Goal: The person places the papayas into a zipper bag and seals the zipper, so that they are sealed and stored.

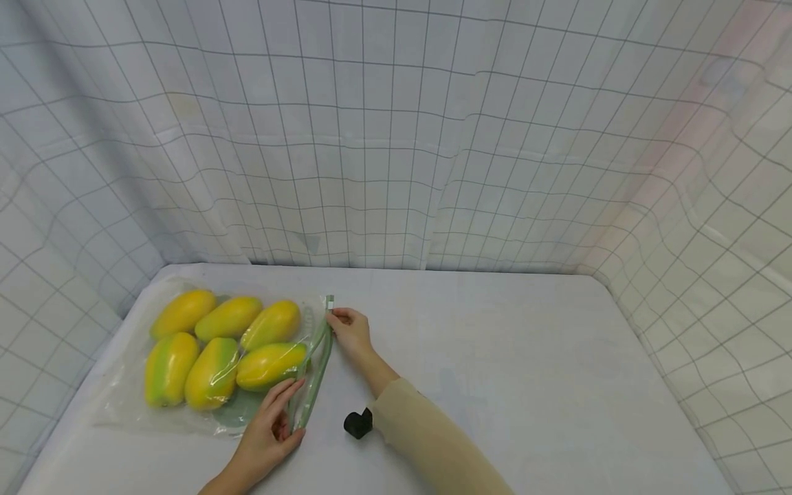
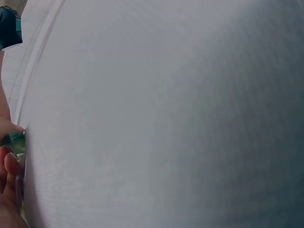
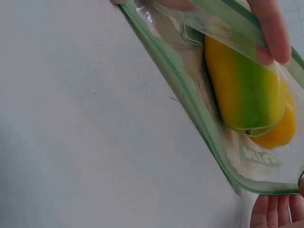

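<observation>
A clear zip-top bag (image 1: 117, 405) with green sealing strips lies flat on the left of the table. Inside are several yellow-green papayas (image 1: 272, 364), in two rows. My right hand (image 1: 353, 333) pinches the far end of the green strips. At the near end, my left hand (image 1: 266, 433) holds the bag's mouth, fingers at the upper strip and thumb by the lower one. In the right wrist view the two green strips stand apart, with a papaya (image 3: 247, 90) just inside. Only part of the hands shows at the edge of the left wrist view.
The white-covered table (image 1: 526, 357) stretches away to the right of the bag. Grid-patterned white curtains (image 1: 396, 137) enclose it at the back and both sides. A small black device (image 1: 357, 425) sits by the right sleeve (image 1: 433, 440).
</observation>
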Motion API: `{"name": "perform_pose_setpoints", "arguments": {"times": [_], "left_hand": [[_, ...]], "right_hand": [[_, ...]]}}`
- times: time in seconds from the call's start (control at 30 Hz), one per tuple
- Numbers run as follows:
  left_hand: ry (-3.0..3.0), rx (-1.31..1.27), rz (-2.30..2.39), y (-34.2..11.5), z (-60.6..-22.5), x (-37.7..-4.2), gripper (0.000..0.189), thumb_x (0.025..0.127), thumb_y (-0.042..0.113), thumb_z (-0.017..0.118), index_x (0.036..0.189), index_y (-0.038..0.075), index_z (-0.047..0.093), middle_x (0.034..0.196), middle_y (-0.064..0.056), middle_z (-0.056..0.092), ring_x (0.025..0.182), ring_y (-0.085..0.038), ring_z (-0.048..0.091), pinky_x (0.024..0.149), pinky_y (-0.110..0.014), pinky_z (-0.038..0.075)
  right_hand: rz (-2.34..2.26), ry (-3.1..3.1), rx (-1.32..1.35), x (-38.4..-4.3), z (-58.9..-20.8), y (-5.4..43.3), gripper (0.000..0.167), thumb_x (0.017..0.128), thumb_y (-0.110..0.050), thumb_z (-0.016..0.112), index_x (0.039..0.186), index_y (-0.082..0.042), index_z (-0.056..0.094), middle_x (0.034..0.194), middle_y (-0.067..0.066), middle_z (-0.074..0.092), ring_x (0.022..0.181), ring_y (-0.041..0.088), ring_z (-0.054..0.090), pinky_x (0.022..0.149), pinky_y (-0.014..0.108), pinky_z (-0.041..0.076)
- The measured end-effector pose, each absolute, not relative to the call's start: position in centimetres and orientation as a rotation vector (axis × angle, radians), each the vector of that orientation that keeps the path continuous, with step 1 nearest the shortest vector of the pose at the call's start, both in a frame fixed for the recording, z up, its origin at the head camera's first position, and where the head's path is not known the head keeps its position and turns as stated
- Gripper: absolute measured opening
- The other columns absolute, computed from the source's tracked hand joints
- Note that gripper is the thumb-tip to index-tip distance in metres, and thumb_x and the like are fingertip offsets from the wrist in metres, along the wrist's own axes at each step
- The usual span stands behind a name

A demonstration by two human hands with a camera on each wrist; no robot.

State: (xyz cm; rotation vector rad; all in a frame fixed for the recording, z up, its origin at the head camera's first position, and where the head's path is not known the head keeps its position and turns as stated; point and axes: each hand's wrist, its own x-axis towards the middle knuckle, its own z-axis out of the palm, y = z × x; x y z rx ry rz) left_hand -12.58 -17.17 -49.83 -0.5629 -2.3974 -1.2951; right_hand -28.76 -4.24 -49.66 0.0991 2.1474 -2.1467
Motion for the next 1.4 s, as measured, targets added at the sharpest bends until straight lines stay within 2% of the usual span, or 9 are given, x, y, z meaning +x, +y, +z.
{"name": "perform_pose_setpoints", "arguments": {"times": [0.37,0.67,0.83,1.0,1.07,1.23,1.33,1.4], "left_hand": [[-2.384,-0.563,-1.293,-17.0,-49.9,-12.5,0.073,0.05,-0.025,0.073,0.118,-0.013,0.05,0.116,-0.021,0.045,0.047,-0.01,0.038,0.042,-0.011,0.033],[-2.381,-0.596,-1.294,-16.8,-49.9,-12.5,0.074,0.05,-0.023,0.073,0.119,-0.012,0.05,0.116,-0.02,0.044,0.047,-0.009,0.039,0.043,-0.01,0.033],[-2.385,-0.601,-1.305,-16.7,-49.6,-12.3,0.073,0.05,-0.023,0.073,0.118,-0.013,0.049,0.115,-0.02,0.043,0.047,-0.01,0.039,0.043,-0.008,0.032],[-2.376,-0.613,-1.324,-16.7,-49.5,-12.3,0.072,0.053,-0.02,0.074,0.12,-0.012,0.049,0.116,-0.021,0.043,0.047,-0.009,0.04,0.042,-0.012,0.035],[-2.363,-0.607,-1.345,-16.7,-49.6,-12.4,0.07,0.056,-0.019,0.074,0.121,-0.011,0.049,0.116,-0.021,0.044,0.048,-0.007,0.041,0.042,-0.014,0.037],[-2.282,-0.636,-1.379,-17.4,-50.0,-13.3,0.068,0.061,-0.018,0.072,0.124,-0.009,0.048,0.116,-0.013,0.046,0.056,-0.002,0.048,0.044,-0.014,0.04],[-2.203,-0.714,-1.349,-17.7,-48.4,-14.3,0.068,0.058,-0.02,0.072,0.12,-0.013,0.048,0.113,-0.008,0.05,0.06,-0.007,0.051,0.047,-0.016,0.041],[-2.199,-0.718,-1.287,-17.9,-46.6,-15.0,0.068,0.055,-0.02,0.073,0.118,-0.014,0.049,0.107,-0.009,0.054,0.063,-0.013,0.053,0.051,-0.018,0.043]], "right_hand": [[-2.165,2.203,0.021,-28.8,-49.7,-4.2,0.017,0.084,-0.007,0.064,0.096,0.005,0.064,0.076,0.003,0.059,0.063,0.004,0.051,0.058,0.017,0.048],[-2.14,2.252,-0.224,-28.7,-49.6,-3.3,0.019,0.085,-0.005,0.062,0.103,-0.002,0.058,0.08,0.008,0.06,0.064,0.007,0.056,0.059,0.021,0.052],[-2.121,2.278,-0.297,-28.7,-49.6,-3.1,0.019,0.085,-0.004,0.062,0.103,0.0,0.057,0.08,0.011,0.06,0.065,0.015,0.059,0.059,0.024,0.053],[-2.124,2.289,-0.321,-28.8,-49.8,-3.1,0.019,0.085,-0.002,0.062,0.103,0.001,0.057,0.081,0.014,0.061,0.069,0.026,0.061,0.06,0.03,0.054],[-2.133,2.29,-0.321,-28.9,-49.9,-3.1,0.019,0.084,-0.001,0.062,0.103,0.002,0.057,0.08,0.014,0.061,0.068,0.024,0.061,0.06,0.029,0.054],[-2.14,2.282,-0.312,-29.2,-50.2,-3.1,0.018,0.084,0.0,0.061,0.102,0.001,0.058,0.079,0.01,0.06,0.063,0.008,0.057,0.058,0.023,0.052],[-2.138,2.27,-0.316,-29.1,-50.1,-3.1,0.018,0.084,0.001,0.061,0.102,0.002,0.058,0.079,0.01,0.06,0.063,0.004,0.055,0.058,0.021,0.052],[-2.145,2.26,-0.331,-29.0,-50.1,-3.1,0.018,0.084,0.001,0.061,0.102,0.002,0.058,0.08,0.011,0.06,0.064,0.007,0.056,0.058,0.021,0.052]]}}
